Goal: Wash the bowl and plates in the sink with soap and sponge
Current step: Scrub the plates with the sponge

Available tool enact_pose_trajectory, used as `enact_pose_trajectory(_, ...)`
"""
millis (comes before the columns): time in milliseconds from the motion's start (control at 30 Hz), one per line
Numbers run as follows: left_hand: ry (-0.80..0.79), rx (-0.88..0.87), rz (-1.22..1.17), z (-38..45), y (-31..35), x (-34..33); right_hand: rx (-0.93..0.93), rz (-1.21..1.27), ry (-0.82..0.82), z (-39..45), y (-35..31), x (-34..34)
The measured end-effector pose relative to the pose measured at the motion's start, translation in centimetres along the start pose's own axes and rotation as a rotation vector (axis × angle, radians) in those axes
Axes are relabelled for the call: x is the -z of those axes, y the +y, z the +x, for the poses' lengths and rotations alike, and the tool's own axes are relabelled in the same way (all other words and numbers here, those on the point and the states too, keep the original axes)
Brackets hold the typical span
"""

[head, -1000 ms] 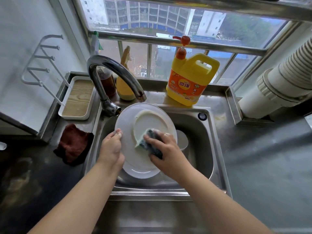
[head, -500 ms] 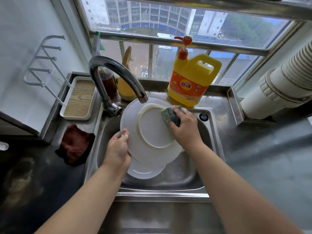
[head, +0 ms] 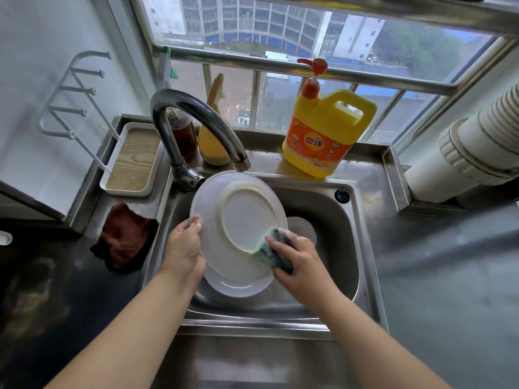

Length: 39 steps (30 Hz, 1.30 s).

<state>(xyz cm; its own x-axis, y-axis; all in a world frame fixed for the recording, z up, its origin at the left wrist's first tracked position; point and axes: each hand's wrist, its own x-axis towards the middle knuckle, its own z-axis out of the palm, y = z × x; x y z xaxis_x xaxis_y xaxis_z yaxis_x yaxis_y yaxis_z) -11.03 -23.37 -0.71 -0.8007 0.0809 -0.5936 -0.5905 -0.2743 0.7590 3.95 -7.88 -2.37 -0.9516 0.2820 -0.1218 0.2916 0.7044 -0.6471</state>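
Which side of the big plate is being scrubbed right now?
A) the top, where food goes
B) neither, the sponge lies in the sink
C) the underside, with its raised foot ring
C: the plate shows its raised foot ring to the camera, and the right hand presses the sponge against that ring's lower right edge.

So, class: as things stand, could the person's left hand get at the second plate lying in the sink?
Probably not right away. The left hand grips the rim of the raised plate, which covers most of the lower plate. Only its near edge shows, so the hand would need to let go first.
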Motion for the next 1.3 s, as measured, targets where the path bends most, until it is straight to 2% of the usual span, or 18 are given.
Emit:
enact_pose_trajectory(167, -0.090, 0.018, 0.097, -0.2, -0.1, 0.1, -0.190, -0.009, -0.064, 1.2, 2.0, 1.8)
enact_pose_trajectory(333, -0.265, -0.071, 0.222, -0.1, 1.2, 0.8, -0.386, 0.095, -0.002, 1.9, 3.3, 4.0)
enact_pose_trajectory(400, -0.397, -0.152, 0.351, 0.0, 1.6, 1.2, -0.401, 0.202, -0.078, 1.8, 2.9, 5.3)
enact_pose_trajectory(467, -0.526, -0.216, 0.514, 0.0, 1.9, 1.4, -0.386, 0.284, -0.223, 1.9, 1.9, 6.6)
enact_pose_trajectory(567, -0.703, -0.306, 0.760, 0.3, 2.4, 1.4, -0.330, 0.298, -0.414, 2.6, 0.2, 7.9)
enact_pose_trajectory(600, -0.733, -0.382, 0.922, 0.6, 2.2, 1.6, -0.319, 0.290, -0.464, 3.0, -0.4, 8.2)
enact_pose_trajectory(667, -0.725, -0.516, 1.214, 1.1, 1.9, 1.7, -0.315, 0.301, -0.583, 3.5, -1.6, 8.3)
enact_pose_trajectory(700, -0.732, -0.529, 1.251, 1.0, 1.7, 1.5, -0.328, 0.330, -0.643, 3.7, -2.1, 8.2)
enact_pose_trajectory(800, -0.727, -0.564, 1.223, 0.4, 1.2, 1.2, -0.379, 0.427, -0.717, 3.8, -2.7, 7.0)
enact_pose_trajectory(967, -0.698, -0.639, 1.160, 0.9, 0.9, 2.5, -0.373, 0.478, -0.651, 3.1, -3.1, 5.7)
enact_pose_trajectory(1033, -0.617, -0.489, 1.008, 0.7, 0.7, 3.0, -0.347, 0.394, -0.610, 2.9, -3.3, 5.6)
enact_pose_trajectory(1133, -0.369, -0.141, 0.672, -0.2, -0.4, 3.5, -0.294, 0.163, -0.558, 2.6, -3.5, 5.7)
enact_pose_trajectory(1200, -0.223, 0.138, 0.490, -0.5, -1.6, 3.4, -0.289, 0.117, -0.559, 2.2, -3.6, 5.9)
enact_pose_trajectory(1267, -0.181, 0.413, 0.334, -1.1, -2.2, 2.7, -0.284, 0.086, -0.587, 1.8, -3.6, 5.9)
enact_pose_trajectory(1300, -0.184, 0.498, 0.289, -1.3, -2.5, 2.4, -0.284, 0.079, -0.607, 1.5, -3.5, 5.8)
